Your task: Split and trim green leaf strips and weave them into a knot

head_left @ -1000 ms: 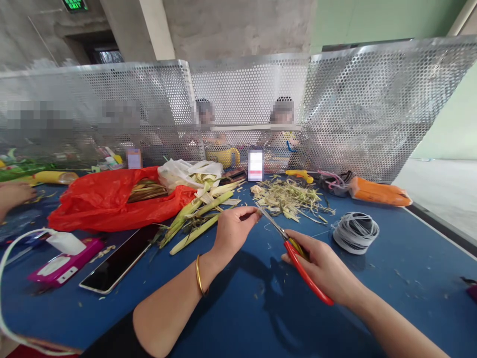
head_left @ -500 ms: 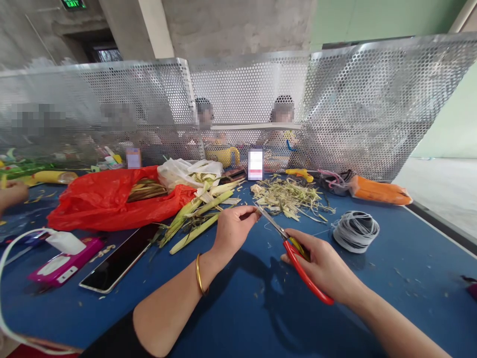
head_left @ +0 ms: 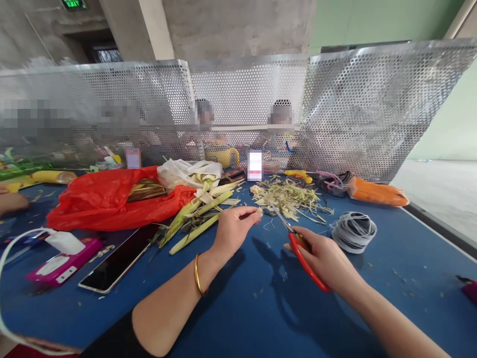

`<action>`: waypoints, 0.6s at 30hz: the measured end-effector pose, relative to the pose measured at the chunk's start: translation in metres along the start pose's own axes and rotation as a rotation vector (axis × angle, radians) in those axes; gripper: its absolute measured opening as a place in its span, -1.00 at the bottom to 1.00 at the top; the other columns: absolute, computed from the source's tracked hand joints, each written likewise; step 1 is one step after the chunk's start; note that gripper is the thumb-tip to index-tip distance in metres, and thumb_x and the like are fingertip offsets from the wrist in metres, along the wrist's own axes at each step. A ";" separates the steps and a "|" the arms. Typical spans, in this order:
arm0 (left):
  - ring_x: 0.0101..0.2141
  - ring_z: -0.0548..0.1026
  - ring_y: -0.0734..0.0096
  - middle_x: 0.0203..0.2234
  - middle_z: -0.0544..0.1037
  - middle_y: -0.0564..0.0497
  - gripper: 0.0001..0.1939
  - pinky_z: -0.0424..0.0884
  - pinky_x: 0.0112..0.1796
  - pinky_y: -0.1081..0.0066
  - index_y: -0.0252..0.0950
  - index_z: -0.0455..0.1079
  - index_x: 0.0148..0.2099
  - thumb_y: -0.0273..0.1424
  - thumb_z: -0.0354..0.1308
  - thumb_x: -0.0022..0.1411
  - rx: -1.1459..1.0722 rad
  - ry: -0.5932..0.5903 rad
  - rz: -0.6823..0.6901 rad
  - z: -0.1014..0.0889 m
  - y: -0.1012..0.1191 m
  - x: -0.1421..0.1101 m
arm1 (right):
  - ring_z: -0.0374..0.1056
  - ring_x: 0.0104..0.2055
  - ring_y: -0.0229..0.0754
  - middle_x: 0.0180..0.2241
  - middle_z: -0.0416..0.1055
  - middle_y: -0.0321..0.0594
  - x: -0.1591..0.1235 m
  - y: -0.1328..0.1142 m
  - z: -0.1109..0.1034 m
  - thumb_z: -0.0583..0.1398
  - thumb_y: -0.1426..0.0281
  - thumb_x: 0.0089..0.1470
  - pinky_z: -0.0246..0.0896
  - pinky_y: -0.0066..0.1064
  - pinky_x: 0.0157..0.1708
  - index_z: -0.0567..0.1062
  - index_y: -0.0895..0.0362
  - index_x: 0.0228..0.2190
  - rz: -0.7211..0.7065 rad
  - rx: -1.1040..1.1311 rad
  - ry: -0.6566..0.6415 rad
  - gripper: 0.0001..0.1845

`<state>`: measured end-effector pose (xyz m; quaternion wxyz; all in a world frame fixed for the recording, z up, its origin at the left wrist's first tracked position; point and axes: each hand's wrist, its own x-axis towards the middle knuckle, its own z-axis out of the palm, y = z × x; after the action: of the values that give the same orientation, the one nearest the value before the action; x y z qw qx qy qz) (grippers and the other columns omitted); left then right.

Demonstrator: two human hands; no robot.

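Observation:
My left hand point(head_left: 235, 227), with a gold bangle at its wrist, pinches a tiny pale piece point(head_left: 260, 211) at the fingertips; its kind is too small to tell. In my right hand point(head_left: 323, 251) are red-handled scissors point(head_left: 303, 258), their blades pointing up and left, slightly apart from the left fingertips. Beyond the blades lies a heap of shredded husk trimmings point(head_left: 290, 196). A ball of grey yarn point(head_left: 354, 232) sits just right of my right hand. Long green corn husks point(head_left: 197, 232) lie behind my left hand.
A red plastic bag point(head_left: 100, 199) and a white bag point(head_left: 182, 171) stand left of centre. Nearer are a phone point(head_left: 119, 261) and a purple power strip point(head_left: 67, 261). A yellow glue gun point(head_left: 299, 175) and an orange pack point(head_left: 378, 192) lie behind. Another person's hand point(head_left: 13, 203) is far left. A perforated metal screen point(head_left: 249, 89) closes the back.
The scissors have drawn away to the right from my left fingertips, and their blades look more closed. My left hand has barely moved. The other person's hand at far left has shifted slightly.

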<state>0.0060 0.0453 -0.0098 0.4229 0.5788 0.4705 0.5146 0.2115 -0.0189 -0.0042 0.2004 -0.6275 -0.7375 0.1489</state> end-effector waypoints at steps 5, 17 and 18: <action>-0.52 0.45 0.55 -0.57 0.51 0.05 -0.76 0.45 -0.37 0.50 -0.37 0.54 -0.35 -0.28 0.37 -0.01 -0.437 -0.246 -0.334 0.002 0.010 -0.007 | 0.44 -0.46 -0.04 -0.52 0.49 -0.16 0.001 0.003 0.005 0.10 0.27 0.14 -0.13 -0.40 -0.56 0.37 0.17 -0.11 -0.020 -0.417 -0.050 -0.68; -0.55 0.40 0.58 -0.60 0.44 0.07 -0.75 0.41 -0.44 0.53 -0.38 0.51 -0.39 -0.28 0.37 0.01 -0.547 -0.300 -0.463 0.010 0.013 -0.023 | 0.42 -0.43 -0.13 -0.41 0.46 -0.18 -0.020 -0.016 0.006 0.13 0.33 0.11 -0.12 -0.35 -0.52 0.43 0.11 -0.34 -0.259 -0.469 -0.179 -0.87; -0.55 0.40 0.58 -0.60 0.44 0.07 -0.74 0.41 -0.43 0.53 -0.38 0.51 -0.39 -0.26 0.38 -0.01 -0.536 -0.302 -0.457 0.012 0.012 -0.024 | 0.42 -0.42 -0.13 -0.42 0.46 -0.19 -0.018 -0.014 0.004 0.11 0.30 0.15 -0.10 -0.35 -0.51 0.45 0.10 -0.34 -0.271 -0.461 -0.184 -0.84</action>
<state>0.0184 0.0193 -0.0046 0.7277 0.3971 0.3687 0.4206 0.2001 -0.0392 -0.0027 0.0023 -0.5361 -0.8441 0.0053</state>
